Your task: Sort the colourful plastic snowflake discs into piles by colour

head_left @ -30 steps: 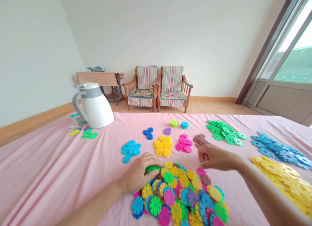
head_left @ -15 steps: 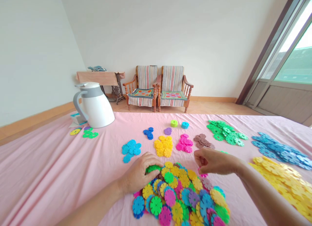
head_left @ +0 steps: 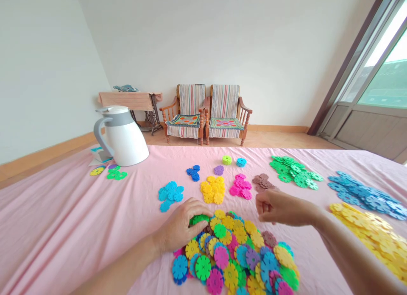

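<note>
The fingertips of the right hand [head_left: 278, 207] are hidden; whether they pinch anything cannot be told. The left hand [head_left: 184, 225] covers part of the mixed slotted-disc pile [head_left: 240, 235], cropped by the bottom edge; the right edge cuts the yellow slotted-disc pile [head_left: 375, 240].

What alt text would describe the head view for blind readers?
A person's left hand cups the edge of a multicoloured pile of notched plastic discs; the right hand hovers near its far side. Single-colour disc groups and a white jug sit beyond on pink cloth.
</note>
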A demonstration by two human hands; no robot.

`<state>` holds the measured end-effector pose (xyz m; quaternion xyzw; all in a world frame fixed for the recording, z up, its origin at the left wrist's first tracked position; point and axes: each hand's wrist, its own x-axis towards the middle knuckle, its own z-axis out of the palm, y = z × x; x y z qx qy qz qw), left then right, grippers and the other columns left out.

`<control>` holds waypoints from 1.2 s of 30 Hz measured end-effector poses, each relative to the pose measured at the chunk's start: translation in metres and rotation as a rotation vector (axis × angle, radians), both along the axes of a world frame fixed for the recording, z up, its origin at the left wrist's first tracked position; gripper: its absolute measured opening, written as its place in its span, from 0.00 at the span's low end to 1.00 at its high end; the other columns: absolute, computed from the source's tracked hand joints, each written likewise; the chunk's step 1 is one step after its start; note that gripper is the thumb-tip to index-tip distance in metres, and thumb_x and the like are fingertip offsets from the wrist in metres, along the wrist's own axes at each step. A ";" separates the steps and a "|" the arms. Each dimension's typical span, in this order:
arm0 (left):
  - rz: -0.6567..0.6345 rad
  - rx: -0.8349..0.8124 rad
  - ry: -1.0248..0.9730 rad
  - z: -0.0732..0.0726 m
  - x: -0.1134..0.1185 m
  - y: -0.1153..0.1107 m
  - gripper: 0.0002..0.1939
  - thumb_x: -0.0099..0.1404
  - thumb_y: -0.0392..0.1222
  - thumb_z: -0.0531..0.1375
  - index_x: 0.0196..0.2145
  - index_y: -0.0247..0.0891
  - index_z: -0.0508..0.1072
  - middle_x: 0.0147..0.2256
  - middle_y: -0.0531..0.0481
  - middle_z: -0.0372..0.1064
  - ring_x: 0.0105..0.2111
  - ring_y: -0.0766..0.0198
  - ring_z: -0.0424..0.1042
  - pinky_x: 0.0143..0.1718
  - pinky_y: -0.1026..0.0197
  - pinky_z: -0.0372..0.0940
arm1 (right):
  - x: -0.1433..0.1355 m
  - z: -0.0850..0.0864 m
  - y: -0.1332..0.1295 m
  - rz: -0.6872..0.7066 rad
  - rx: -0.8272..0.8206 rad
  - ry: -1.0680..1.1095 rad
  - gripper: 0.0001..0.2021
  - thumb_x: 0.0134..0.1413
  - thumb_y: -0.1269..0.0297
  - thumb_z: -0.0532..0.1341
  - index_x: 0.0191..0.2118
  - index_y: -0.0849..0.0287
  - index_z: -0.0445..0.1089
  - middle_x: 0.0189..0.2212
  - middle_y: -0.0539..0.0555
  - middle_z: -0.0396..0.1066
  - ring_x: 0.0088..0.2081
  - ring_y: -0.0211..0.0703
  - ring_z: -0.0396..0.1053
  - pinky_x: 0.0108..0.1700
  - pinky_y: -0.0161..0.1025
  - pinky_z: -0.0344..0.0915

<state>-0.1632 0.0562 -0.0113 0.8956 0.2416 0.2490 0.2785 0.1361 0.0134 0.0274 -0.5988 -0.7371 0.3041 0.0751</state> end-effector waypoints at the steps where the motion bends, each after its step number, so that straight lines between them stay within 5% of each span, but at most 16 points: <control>1: 0.000 0.002 0.000 0.000 0.000 0.000 0.10 0.61 0.35 0.58 0.41 0.41 0.74 0.41 0.49 0.73 0.44 0.61 0.68 0.48 0.58 0.61 | -0.002 0.005 -0.006 0.026 -0.025 -0.060 0.03 0.40 0.68 0.60 0.26 0.58 0.65 0.24 0.49 0.68 0.27 0.38 0.66 0.25 0.32 0.56; 6: -0.003 0.006 0.001 0.000 0.001 0.001 0.10 0.62 0.35 0.58 0.41 0.41 0.74 0.41 0.48 0.73 0.44 0.61 0.68 0.48 0.58 0.61 | -0.016 0.019 -0.026 0.034 -0.029 -0.180 0.10 0.38 0.70 0.61 0.32 0.57 0.67 0.27 0.49 0.70 0.32 0.41 0.65 0.29 0.34 0.56; 12: 0.019 0.012 0.007 0.000 0.001 0.001 0.10 0.61 0.34 0.58 0.41 0.40 0.74 0.40 0.48 0.73 0.43 0.61 0.68 0.48 0.59 0.61 | -0.029 0.010 -0.034 0.063 0.068 -0.082 0.15 0.37 0.70 0.61 0.37 0.56 0.66 0.35 0.50 0.68 0.36 0.41 0.65 0.36 0.35 0.57; 22: 0.020 0.010 0.010 0.000 0.002 0.001 0.10 0.62 0.35 0.57 0.41 0.41 0.74 0.41 0.49 0.73 0.44 0.62 0.68 0.48 0.59 0.61 | -0.029 0.000 -0.027 0.025 0.167 -0.038 0.07 0.44 0.72 0.56 0.31 0.57 0.69 0.28 0.50 0.69 0.31 0.38 0.65 0.32 0.33 0.57; 29: 0.013 0.003 0.011 0.000 0.000 0.000 0.10 0.62 0.36 0.57 0.41 0.41 0.74 0.41 0.48 0.73 0.44 0.60 0.68 0.48 0.57 0.61 | -0.026 0.003 -0.004 -0.073 0.249 0.095 0.06 0.48 0.67 0.57 0.26 0.59 0.71 0.24 0.50 0.71 0.28 0.37 0.66 0.29 0.33 0.58; 36: 0.050 -0.011 -0.026 0.002 0.000 -0.002 0.12 0.62 0.35 0.57 0.43 0.42 0.74 0.42 0.48 0.73 0.44 0.60 0.68 0.48 0.57 0.62 | -0.061 -0.004 0.039 -0.186 0.320 0.195 0.03 0.46 0.70 0.57 0.27 0.61 0.69 0.20 0.49 0.70 0.24 0.35 0.65 0.25 0.31 0.56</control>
